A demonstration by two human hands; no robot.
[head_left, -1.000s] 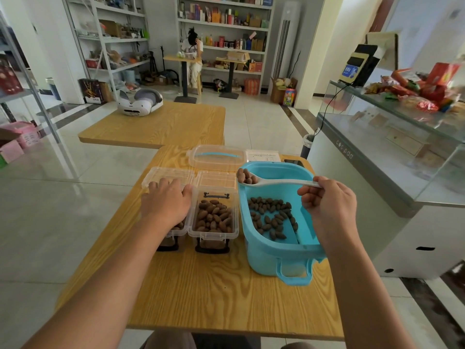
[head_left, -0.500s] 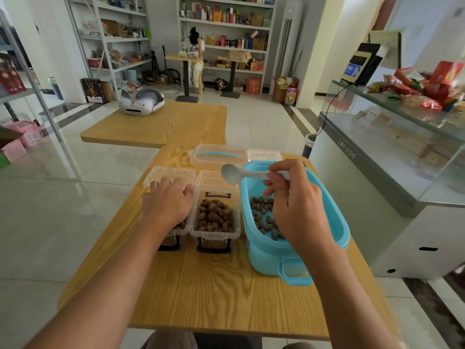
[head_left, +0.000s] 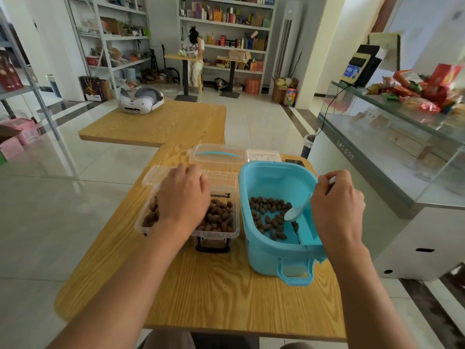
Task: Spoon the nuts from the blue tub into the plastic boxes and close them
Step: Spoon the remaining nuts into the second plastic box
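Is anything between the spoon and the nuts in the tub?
Nothing visible. The right hand holds the spoon with its bowl down among the nuts in the open tub.

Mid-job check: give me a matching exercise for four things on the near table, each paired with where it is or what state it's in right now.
Things:
1. white spoon
2. left hand
3. blue tub
4. clear lid with blue handle

Places or states:
A. lying on the table behind the boxes
B. held by the right hand, bowl down among the nuts
C. standing right of the plastic boxes
D. resting on top of the plastic boxes

Pairs: 1-B, 2-D, 3-C, 4-A
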